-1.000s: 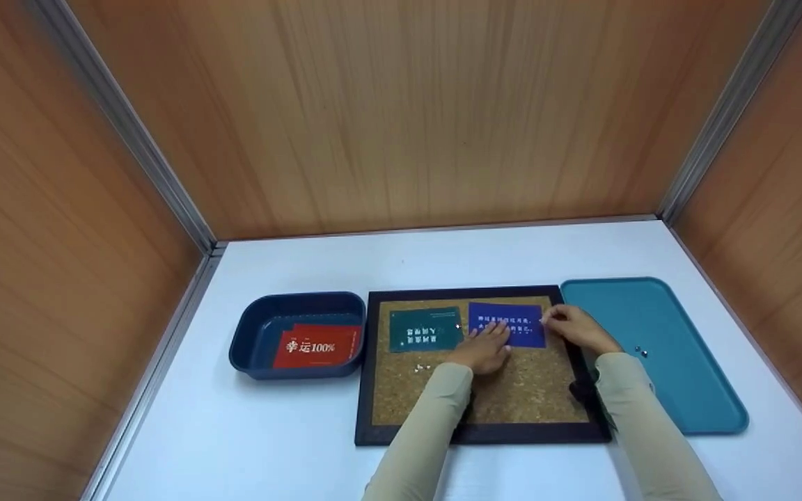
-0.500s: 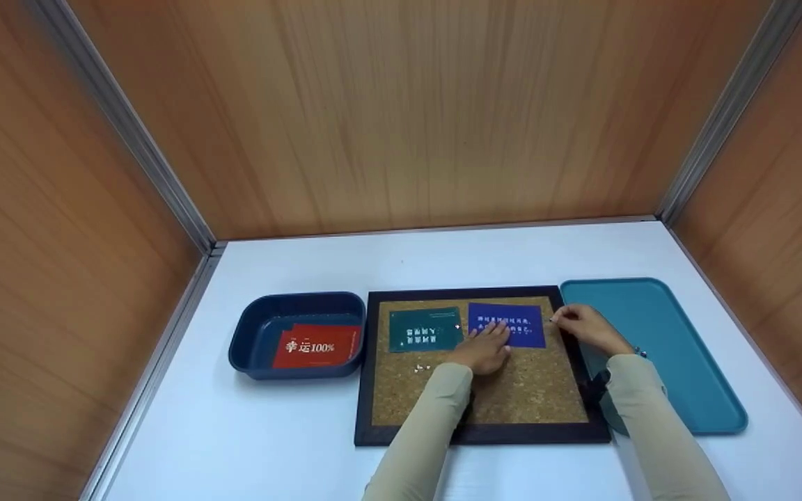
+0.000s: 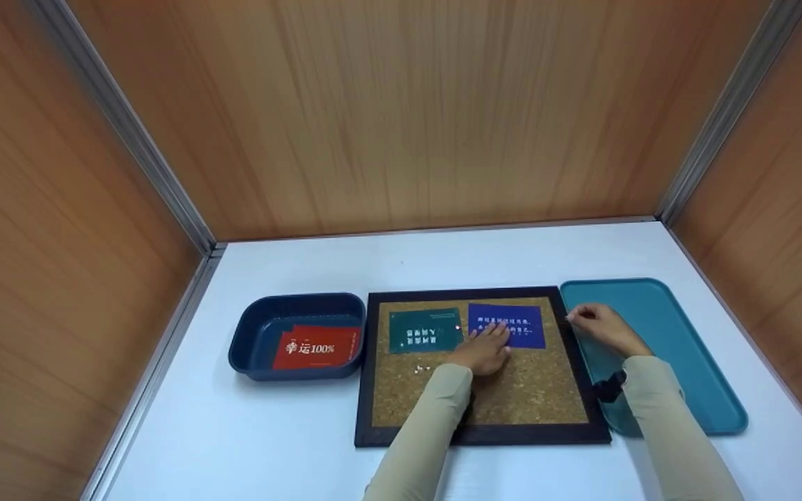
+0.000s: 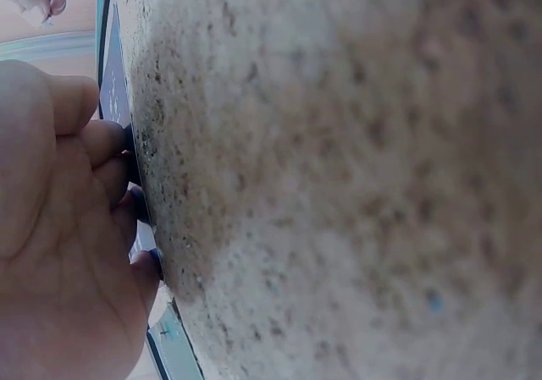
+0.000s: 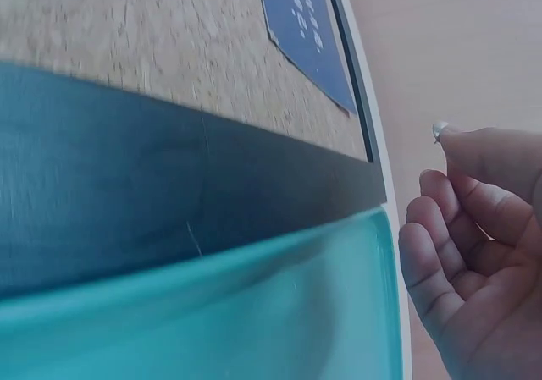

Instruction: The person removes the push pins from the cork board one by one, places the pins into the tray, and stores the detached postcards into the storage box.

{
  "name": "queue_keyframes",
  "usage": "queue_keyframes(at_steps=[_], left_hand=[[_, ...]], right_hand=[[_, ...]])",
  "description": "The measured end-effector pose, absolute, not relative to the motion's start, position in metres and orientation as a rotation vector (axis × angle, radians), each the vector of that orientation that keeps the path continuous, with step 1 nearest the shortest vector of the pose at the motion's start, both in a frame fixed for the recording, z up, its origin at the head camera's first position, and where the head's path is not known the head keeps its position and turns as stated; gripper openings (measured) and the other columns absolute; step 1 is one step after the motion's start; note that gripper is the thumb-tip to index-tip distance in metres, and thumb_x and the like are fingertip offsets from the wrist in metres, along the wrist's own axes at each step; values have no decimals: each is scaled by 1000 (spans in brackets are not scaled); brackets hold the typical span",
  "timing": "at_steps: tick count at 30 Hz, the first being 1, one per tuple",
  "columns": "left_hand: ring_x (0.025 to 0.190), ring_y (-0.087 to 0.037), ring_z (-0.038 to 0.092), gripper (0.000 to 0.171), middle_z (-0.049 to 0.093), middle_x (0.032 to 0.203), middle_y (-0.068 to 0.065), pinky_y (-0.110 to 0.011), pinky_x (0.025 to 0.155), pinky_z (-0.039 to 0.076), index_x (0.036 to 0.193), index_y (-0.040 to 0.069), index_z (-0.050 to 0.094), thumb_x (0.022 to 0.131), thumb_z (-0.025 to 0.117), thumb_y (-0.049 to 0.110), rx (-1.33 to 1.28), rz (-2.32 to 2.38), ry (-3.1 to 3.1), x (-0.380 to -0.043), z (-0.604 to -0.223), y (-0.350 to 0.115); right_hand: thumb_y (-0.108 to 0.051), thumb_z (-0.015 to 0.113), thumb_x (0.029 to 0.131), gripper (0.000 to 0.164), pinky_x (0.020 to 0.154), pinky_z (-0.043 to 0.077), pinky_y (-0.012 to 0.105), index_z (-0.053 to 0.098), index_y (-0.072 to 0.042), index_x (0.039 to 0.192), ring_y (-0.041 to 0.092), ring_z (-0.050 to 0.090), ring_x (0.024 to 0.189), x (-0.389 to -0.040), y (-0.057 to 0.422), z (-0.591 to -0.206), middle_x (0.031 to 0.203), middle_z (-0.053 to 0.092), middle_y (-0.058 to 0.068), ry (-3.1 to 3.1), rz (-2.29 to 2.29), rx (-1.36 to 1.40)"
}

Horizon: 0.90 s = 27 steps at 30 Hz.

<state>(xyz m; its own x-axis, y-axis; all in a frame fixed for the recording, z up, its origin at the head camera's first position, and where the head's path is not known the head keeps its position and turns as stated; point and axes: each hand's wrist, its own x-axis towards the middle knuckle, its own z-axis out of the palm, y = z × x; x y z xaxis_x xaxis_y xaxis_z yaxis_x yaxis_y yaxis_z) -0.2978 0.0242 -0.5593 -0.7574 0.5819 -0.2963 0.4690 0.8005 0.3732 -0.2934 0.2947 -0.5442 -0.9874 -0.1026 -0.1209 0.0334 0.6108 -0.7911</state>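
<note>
My left hand (image 3: 484, 350) lies on the lower left part of a blue-violet card (image 3: 530, 338), its fingers extended over the printed white text. The card is on a corkboard (image 3: 512, 396) with a dark frame. Off to the right, my right hand (image 3: 606, 328) hovers where the board's frame meets a teal tray (image 3: 686, 369). Between its thumb and finger it pinches a small silver thumbtack (image 5: 439, 130), clearest in the right wrist view. A green card (image 3: 425, 321) sits left of the blue-violet one, with a shiny tack (image 3: 457, 327) at its right edge.
Several small tacks (image 3: 422, 369) lie on the cork below the green card. Left of the board stands a dark blue basin (image 3: 251, 369) holding red cards (image 3: 317, 348). Wooden panels (image 3: 401, 118) enclose the white table (image 3: 289, 431) at the back and sides.
My right hand has moved right, from the blue-violet card's right edge to the tray's left edge, with the thumbtack. It now covers the tacks seen earlier on the tray. My left hand stays put.
</note>
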Motion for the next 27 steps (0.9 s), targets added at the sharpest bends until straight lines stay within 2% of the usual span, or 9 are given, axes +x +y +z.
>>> queue_keyframes(at_steps=[5, 14, 27], left_hand=[[150, -12, 8, 51, 12, 162, 5, -35, 123, 10, 155, 19, 20, 106, 23, 35, 806, 400, 2585, -298, -562, 24], [150, -13, 9, 51, 13, 162, 4, -34, 123, 11, 155, 18, 21, 106, 24, 35, 799, 395, 2591, -298, -558, 24], [150, -14, 10, 51, 14, 162, 3, -34, 123, 11, 155, 18, 20, 106, 23, 34, 807, 383, 2588, -297, -555, 23]], right_hand=[[-28, 52, 100, 36, 80, 48, 32, 60, 5, 115, 31, 58, 102, -291, 302, -544, 114, 61, 21, 2707, -1299, -62], [-34, 52, 99, 41, 80, 47, 30, 59, 4, 115, 30, 56, 101, -285, 314, -542, 114, 60, 21, 2720, -1298, -47], [-35, 51, 100, 43, 83, 49, 36, 61, 3, 116, 29, 58, 103, -275, 334, -544, 117, 60, 22, 2763, -1235, -42]])
